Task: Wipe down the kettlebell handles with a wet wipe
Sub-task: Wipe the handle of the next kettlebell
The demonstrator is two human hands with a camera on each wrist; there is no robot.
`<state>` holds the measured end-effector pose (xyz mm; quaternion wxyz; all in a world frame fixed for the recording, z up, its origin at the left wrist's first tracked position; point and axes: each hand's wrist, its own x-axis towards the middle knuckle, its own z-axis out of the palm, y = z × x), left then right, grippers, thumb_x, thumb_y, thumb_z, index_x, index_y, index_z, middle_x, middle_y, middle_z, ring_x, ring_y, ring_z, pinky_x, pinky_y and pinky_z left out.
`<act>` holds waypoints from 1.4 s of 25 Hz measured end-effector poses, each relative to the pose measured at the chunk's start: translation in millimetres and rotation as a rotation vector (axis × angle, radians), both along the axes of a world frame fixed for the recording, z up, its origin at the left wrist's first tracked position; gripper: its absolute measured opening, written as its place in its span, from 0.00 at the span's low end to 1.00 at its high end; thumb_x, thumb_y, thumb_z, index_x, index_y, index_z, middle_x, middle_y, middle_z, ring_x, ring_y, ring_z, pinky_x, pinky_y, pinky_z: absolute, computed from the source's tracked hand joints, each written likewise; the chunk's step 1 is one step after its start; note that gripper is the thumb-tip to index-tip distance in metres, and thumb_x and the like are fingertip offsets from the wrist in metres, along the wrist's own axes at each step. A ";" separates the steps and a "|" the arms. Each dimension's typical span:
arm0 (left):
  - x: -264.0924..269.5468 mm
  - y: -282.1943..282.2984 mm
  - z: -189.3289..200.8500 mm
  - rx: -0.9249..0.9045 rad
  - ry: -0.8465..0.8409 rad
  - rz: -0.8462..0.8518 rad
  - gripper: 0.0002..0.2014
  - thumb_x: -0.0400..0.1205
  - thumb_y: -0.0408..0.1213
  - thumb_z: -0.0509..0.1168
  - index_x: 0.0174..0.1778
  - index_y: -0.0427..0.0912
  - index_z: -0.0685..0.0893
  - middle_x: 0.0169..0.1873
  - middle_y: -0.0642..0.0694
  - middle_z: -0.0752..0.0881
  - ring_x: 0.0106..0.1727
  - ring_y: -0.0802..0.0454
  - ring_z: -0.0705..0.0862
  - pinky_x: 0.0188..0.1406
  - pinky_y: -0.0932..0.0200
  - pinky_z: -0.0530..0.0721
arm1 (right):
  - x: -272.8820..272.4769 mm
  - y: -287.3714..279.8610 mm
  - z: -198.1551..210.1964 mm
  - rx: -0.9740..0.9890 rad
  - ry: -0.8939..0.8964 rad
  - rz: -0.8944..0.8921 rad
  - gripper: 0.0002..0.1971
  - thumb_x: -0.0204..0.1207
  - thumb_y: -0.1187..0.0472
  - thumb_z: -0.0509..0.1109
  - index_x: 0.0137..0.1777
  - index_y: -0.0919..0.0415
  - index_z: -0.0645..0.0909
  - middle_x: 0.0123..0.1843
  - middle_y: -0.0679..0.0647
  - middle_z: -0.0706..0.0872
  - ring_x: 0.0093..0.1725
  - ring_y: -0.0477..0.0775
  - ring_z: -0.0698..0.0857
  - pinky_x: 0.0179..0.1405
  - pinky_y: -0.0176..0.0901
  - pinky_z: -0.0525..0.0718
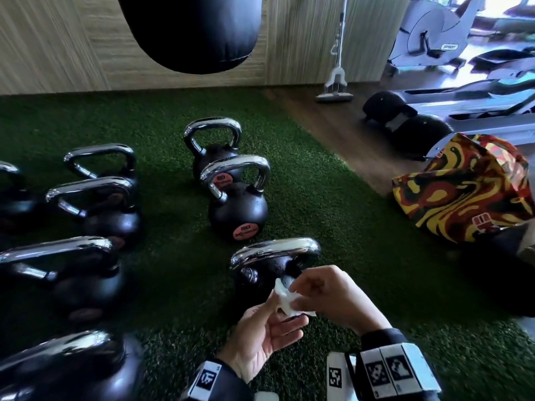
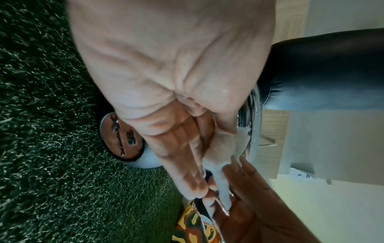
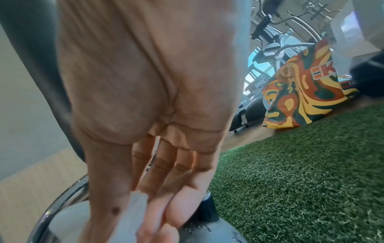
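Several black kettlebells with chrome handles stand on green turf. The nearest kettlebell (image 1: 260,273) (image 3: 207,230) has its handle (image 1: 275,250) (image 2: 253,131) (image 3: 62,202) just beyond my hands. A crumpled white wet wipe (image 1: 285,299) (image 2: 226,148) (image 3: 133,218) is held between both hands in front of that kettlebell, not touching the handle. My left hand (image 1: 286,312) (image 2: 197,164) lies palm up, its thumb pinching the wipe against the fingers. My right hand (image 1: 298,293) (image 3: 158,205) pinches the wipe's other side from above. Water drops speckle the kettlebell body.
Two more kettlebells (image 1: 237,204) (image 1: 214,146) stand in line behind; others (image 1: 95,204) crowd the left. A black punching bag (image 1: 191,30) hangs overhead. A patterned bag (image 1: 463,192) lies at right, with a mop (image 1: 335,82) and exercise machines (image 1: 434,33) on the wood floor.
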<state>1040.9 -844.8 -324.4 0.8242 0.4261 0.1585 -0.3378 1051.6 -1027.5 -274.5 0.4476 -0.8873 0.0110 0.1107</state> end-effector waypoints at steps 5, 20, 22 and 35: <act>-1.6 20.1 -10.8 0.031 -0.098 -0.033 0.18 0.81 0.40 0.69 0.58 0.29 0.91 0.58 0.23 0.88 0.51 0.40 0.93 0.48 0.53 0.94 | 6.2 15.7 -4.3 -0.101 -0.109 -0.070 0.20 0.52 0.57 0.90 0.36 0.52 0.80 0.27 0.45 0.81 0.24 0.39 0.73 0.26 0.31 0.73; 55.5 23.2 80.0 1.159 -1.315 0.266 0.08 0.81 0.43 0.74 0.55 0.53 0.94 0.51 0.58 0.88 0.52 0.57 0.85 0.58 0.65 0.80 | 29.3 23.6 -68.1 -0.023 0.085 -0.519 0.27 0.68 0.43 0.83 0.63 0.54 0.85 0.58 0.53 0.92 0.60 0.56 0.88 0.50 0.41 0.78; 62.7 5.2 67.0 1.280 -1.358 0.217 0.08 0.80 0.39 0.75 0.53 0.52 0.94 0.47 0.55 0.85 0.49 0.57 0.76 0.57 0.66 0.76 | 30.1 29.2 -74.5 0.015 0.052 -0.555 0.24 0.70 0.41 0.81 0.60 0.54 0.85 0.52 0.51 0.91 0.58 0.56 0.89 0.49 0.42 0.77; 60.6 21.4 47.2 1.353 -1.392 0.247 0.06 0.83 0.36 0.72 0.53 0.44 0.93 0.42 0.51 0.86 0.43 0.50 0.78 0.47 0.64 0.73 | 38.9 26.4 -88.8 0.092 0.027 -0.606 0.22 0.76 0.46 0.78 0.65 0.55 0.82 0.54 0.55 0.90 0.59 0.60 0.88 0.47 0.39 0.72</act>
